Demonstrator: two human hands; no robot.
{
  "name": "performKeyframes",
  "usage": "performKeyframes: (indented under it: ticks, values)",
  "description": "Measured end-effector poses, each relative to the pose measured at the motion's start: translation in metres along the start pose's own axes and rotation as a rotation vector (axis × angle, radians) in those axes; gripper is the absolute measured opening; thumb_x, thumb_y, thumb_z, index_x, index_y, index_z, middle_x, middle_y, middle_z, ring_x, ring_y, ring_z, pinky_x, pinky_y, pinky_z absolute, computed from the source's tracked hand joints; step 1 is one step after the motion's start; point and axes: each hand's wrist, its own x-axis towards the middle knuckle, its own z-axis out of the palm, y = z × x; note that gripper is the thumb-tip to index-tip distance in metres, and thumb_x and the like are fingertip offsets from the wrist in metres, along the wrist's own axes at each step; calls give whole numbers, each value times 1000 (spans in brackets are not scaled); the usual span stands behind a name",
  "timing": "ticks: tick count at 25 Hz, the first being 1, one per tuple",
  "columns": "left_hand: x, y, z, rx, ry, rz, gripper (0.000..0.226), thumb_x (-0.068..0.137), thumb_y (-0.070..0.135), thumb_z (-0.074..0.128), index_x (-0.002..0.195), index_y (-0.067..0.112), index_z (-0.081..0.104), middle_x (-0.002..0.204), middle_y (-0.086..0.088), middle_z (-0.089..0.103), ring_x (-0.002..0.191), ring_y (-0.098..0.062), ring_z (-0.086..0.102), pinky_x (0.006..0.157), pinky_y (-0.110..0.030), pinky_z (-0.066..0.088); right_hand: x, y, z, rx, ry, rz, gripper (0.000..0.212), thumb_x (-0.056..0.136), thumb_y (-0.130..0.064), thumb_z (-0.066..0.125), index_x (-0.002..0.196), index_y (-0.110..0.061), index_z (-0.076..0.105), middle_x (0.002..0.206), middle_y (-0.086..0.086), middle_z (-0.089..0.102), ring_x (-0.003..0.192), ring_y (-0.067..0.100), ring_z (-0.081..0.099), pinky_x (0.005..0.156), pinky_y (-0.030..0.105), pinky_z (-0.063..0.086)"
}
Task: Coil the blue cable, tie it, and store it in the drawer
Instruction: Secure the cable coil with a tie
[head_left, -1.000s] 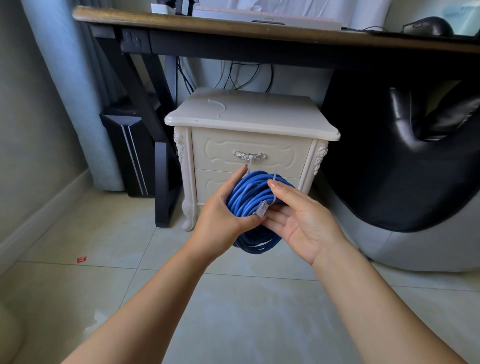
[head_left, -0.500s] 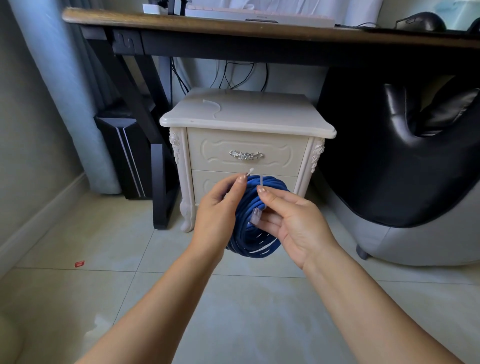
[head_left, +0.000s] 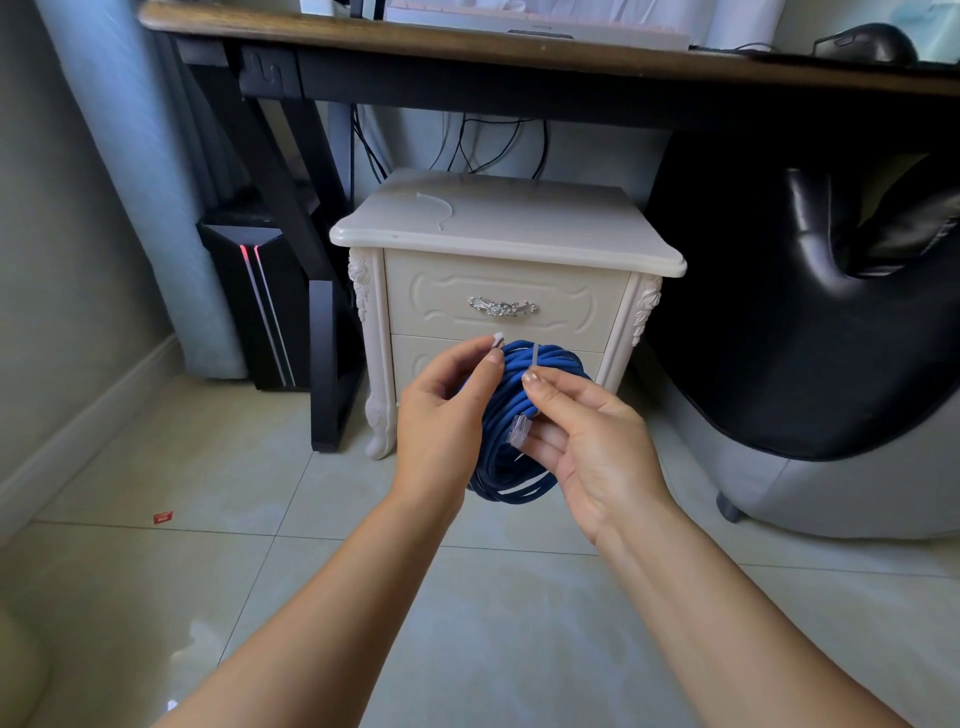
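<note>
A coiled blue cable (head_left: 511, 410) hangs between my two hands in front of a cream nightstand (head_left: 506, 244). A thin white tie (head_left: 535, 356) is looped over the top of the coil. My left hand (head_left: 441, 410) pinches the tie's small white head end by the fingertips. My right hand (head_left: 587, 441) pinches the other part of the tie with thumb and forefinger, its other fingers behind the coil. A clear cable plug (head_left: 519, 431) shows against my right palm. The top drawer (head_left: 501, 306), with a silver handle, is closed.
Another white tie (head_left: 436, 205) lies on the nightstand top. A dark desk (head_left: 519, 47) spans above. A black computer tower (head_left: 260, 306) stands left. A black and grey chair (head_left: 810, 338) fills the right. A red scrap (head_left: 163, 516) lies on the tiled floor.
The coil turned from facing me to edge-on and sank a little. My left hand moved off the coil's side and now pinches the tie's end at the top.
</note>
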Motion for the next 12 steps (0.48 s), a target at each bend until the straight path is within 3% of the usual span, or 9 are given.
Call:
performKeyframes:
  ticks: [7, 12]
  values:
    - [0, 1, -2, 25, -31, 26, 16, 93, 11, 64, 101, 19, 75, 97, 2, 77, 96, -14, 71, 83, -27, 57, -2, -6, 0, -10, -26, 19, 6, 86, 0, 68, 90, -4, 70, 85, 14, 75, 77, 28, 73, 69, 37, 61]
    - [-3, 1, -1, 30, -65, 44, 17, 94, 8, 62, 100, 17, 75, 93, 5, 77, 92, -9, 72, 76, -21, 55, -2, -8, 0, -82, -32, 9, 8, 85, 3, 67, 91, 0, 71, 88, 17, 74, 83, 30, 72, 72, 38, 60]
